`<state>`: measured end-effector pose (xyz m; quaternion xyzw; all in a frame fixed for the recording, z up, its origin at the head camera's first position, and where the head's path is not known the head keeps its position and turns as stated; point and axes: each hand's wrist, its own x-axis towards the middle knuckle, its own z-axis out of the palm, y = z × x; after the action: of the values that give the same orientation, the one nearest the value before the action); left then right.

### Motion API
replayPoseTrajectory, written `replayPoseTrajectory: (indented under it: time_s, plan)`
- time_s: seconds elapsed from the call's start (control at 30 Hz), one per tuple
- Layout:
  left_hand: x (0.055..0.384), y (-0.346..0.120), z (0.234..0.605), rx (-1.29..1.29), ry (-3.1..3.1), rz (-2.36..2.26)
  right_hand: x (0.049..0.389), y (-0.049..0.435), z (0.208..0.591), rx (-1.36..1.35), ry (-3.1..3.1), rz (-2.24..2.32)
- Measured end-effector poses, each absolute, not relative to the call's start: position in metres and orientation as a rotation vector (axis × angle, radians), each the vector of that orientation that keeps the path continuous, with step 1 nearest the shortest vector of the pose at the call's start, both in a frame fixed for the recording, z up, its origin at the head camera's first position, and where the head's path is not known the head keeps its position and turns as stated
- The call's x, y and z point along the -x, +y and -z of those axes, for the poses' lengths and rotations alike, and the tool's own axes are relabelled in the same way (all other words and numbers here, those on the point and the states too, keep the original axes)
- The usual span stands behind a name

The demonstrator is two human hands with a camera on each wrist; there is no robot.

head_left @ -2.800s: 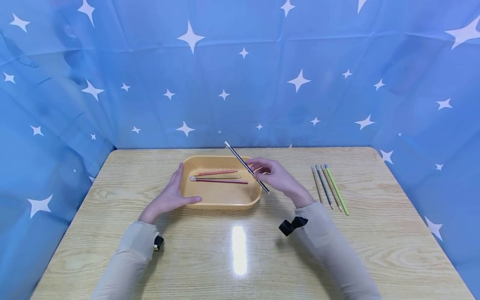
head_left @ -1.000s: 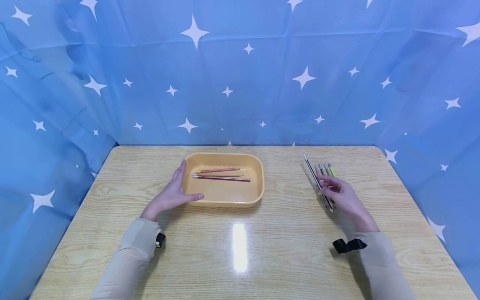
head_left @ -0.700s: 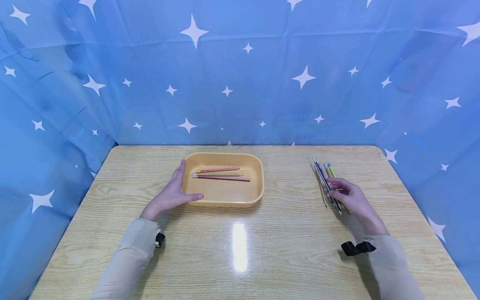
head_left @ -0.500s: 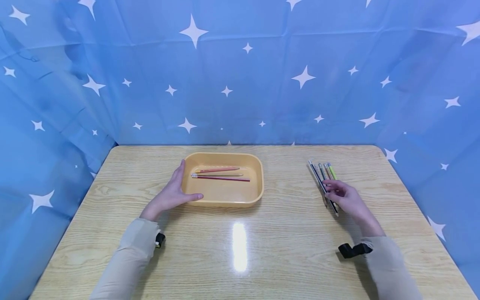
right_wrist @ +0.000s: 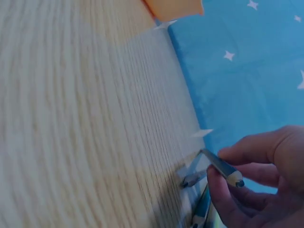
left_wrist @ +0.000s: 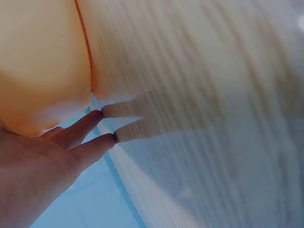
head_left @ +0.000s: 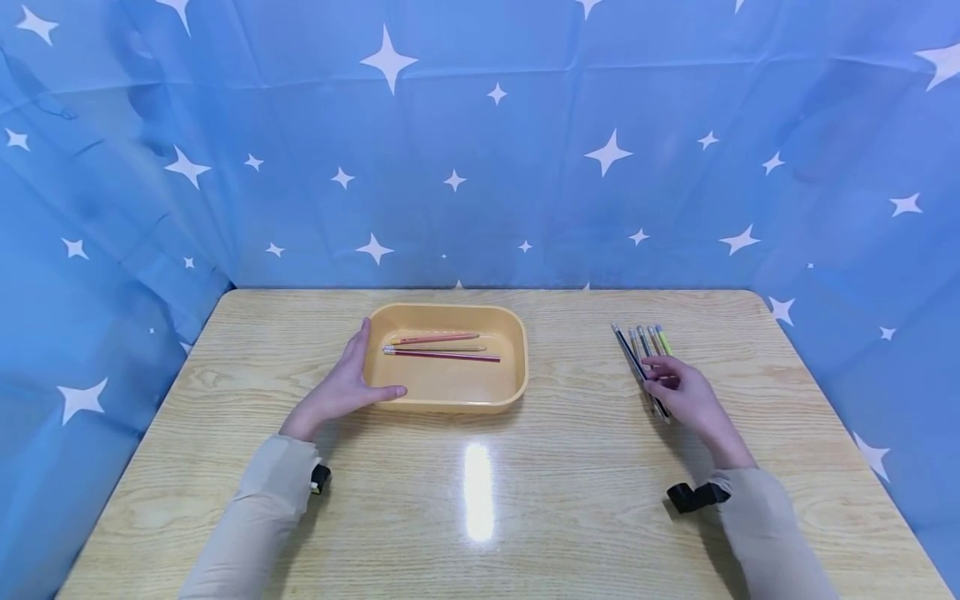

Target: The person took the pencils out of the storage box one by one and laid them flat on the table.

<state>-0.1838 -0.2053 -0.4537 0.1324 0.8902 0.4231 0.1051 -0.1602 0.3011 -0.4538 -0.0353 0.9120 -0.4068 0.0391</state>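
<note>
My left hand (head_left: 341, 387) rests against the left end of a tan plastic tray (head_left: 450, 408), thumb along its front rim and fingers spread, nearly straight, at its left side. In the tray lie a coral pencil (head_left: 437, 339), a yellowish one (head_left: 468, 348) and a dark red one (head_left: 446, 356). My right hand (head_left: 686, 396) pinches a dark blue striped pencil (right_wrist: 221, 167) between thumb and fingertips; its sharpened end points toward me. That pencil slants just left of a row of pencils on the table, including a lime green pencil (head_left: 663, 339). My hand partly hides the row.
Everything stands on a light wood-grain table (head_left: 570, 500). A blue curtain with white stars (head_left: 480, 167) hangs behind the table and along both sides. Black straps with small devices circle both wrists. A bright light reflection (head_left: 478, 492) shows at the table's middle.
My right hand has carried the dark blue pencil from over the tray's right end to the pencil row, then shifted it slightly right and back left. My left hand stays at the tray.
</note>
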Motion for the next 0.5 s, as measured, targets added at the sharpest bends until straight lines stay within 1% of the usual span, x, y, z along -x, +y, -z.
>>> replayPoseTrajectory:
  time_s: [0.3,0.5]
  plan:
    - [0.184,-0.205,0.453,-0.395,2.610,-1.264,0.163,0.292,0.456,0.177,2.943,1.146]
    - [0.184,-0.205,0.453,-0.389,2.606,-1.261,0.162,0.289,0.457,0.174,2.962,1.051]
